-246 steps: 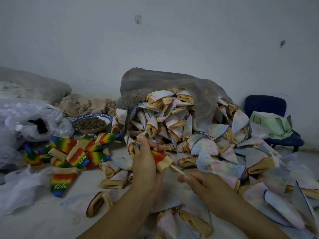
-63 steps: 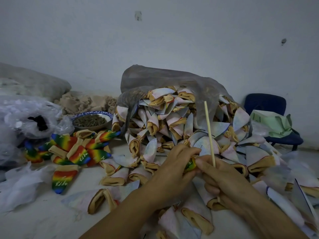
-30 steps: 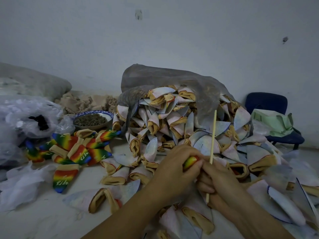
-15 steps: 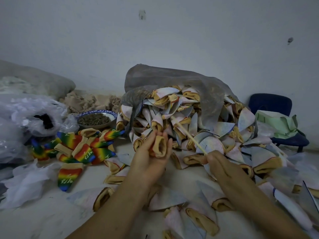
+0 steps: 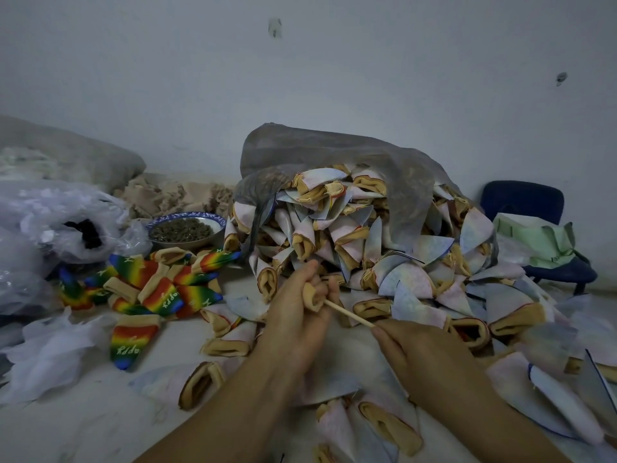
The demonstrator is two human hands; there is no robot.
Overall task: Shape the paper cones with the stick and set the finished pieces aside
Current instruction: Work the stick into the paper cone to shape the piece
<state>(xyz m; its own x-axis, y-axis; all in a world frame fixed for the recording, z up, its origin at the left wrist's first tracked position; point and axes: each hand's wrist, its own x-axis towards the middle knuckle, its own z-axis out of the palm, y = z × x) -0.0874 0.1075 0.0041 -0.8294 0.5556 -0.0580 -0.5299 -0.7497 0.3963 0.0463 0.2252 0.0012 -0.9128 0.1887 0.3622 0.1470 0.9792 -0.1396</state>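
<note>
Stick [image 5: 349,314] runs into the tan mouth of the cone [image 5: 312,295] — centre frame, just in front of the pile [image 5: 367,248]. Left hand [image 5: 293,325] wraps the cone, fingers curled round it, mouth facing right. Right hand [image 5: 424,359] pinches the stick's near end, lower right of centre; stick slants up-left from there into the cone. Pile spills out of a grey bag [image 5: 350,155] at centre; more pale cones with tan rims lie scattered toward lower right and bottom edge. Rainbow pieces [image 5: 160,285] sit in a heap at left, beside the pile's left edge — one more lies alone below them. Bowl [image 5: 187,214] of dark bits behind them, clear plastic bags [image 5: 50,222] at far left, blue chair [image 5: 524,202] at far right with a pale green bundle [image 5: 534,238] on its seat.
</note>
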